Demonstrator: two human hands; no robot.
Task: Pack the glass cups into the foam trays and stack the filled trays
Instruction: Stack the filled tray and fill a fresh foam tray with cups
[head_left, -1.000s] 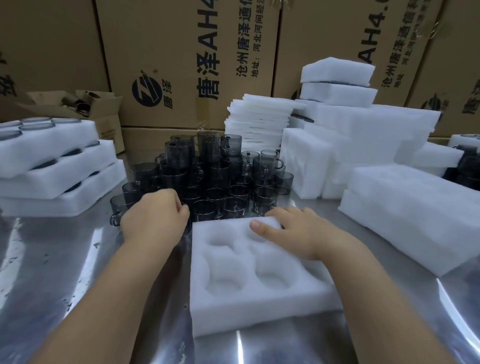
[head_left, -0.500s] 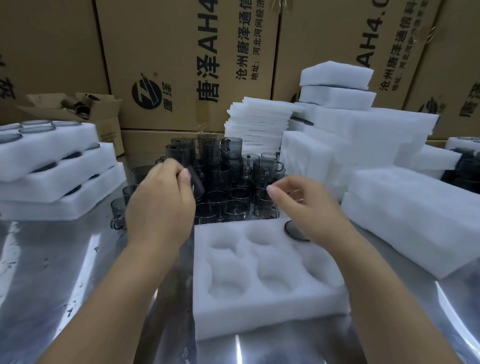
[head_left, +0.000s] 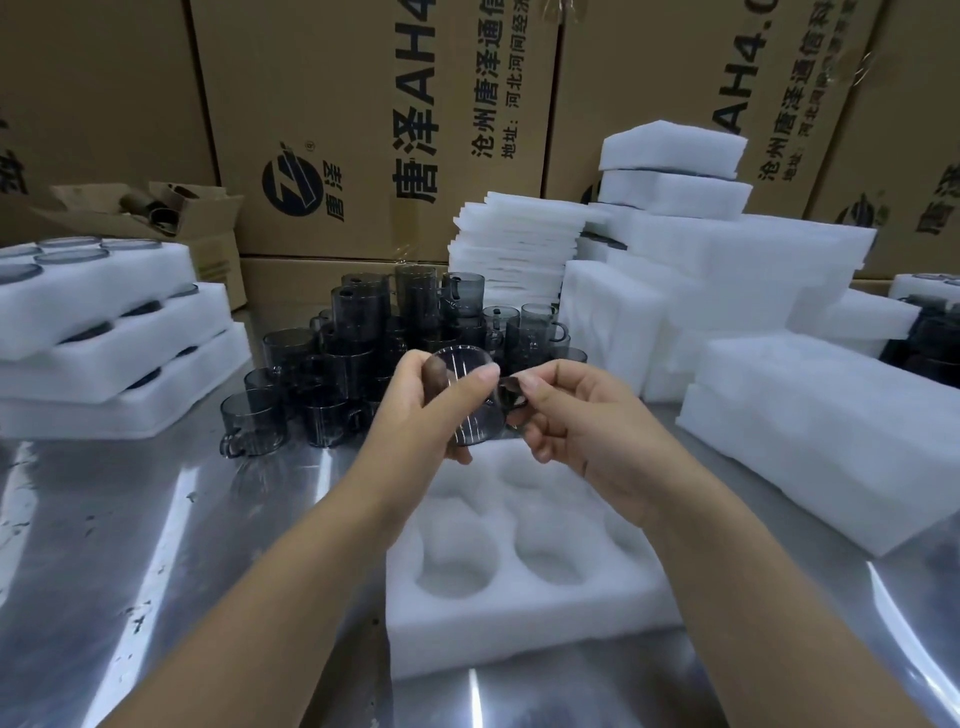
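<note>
A smoky grey glass cup (head_left: 470, 410) is held in the air, tilted, above the far end of an empty white foam tray (head_left: 524, 618) with several round pockets. My left hand (head_left: 421, 410) grips the cup's body from the left. My right hand (head_left: 566, 415) pinches the cup's handle side from the right. Behind the hands a pile of the same grey glass cups (head_left: 363, 353) stands stacked on the steel table (head_left: 156, 545). A stack of three filled foam trays (head_left: 119, 332) lies at the left.
Piles of empty foam trays (head_left: 810, 415) and thin foam sheets (head_left: 514, 244) fill the right and back. Large cardboard boxes (head_left: 363, 119) form a wall behind. A small open carton (head_left: 171, 213) sits at back left. More cups (head_left: 935, 338) show at the far right edge.
Both hands have risen from the cup pile and tray and come together. A cup taken from the pile is now held between them above the tray.
</note>
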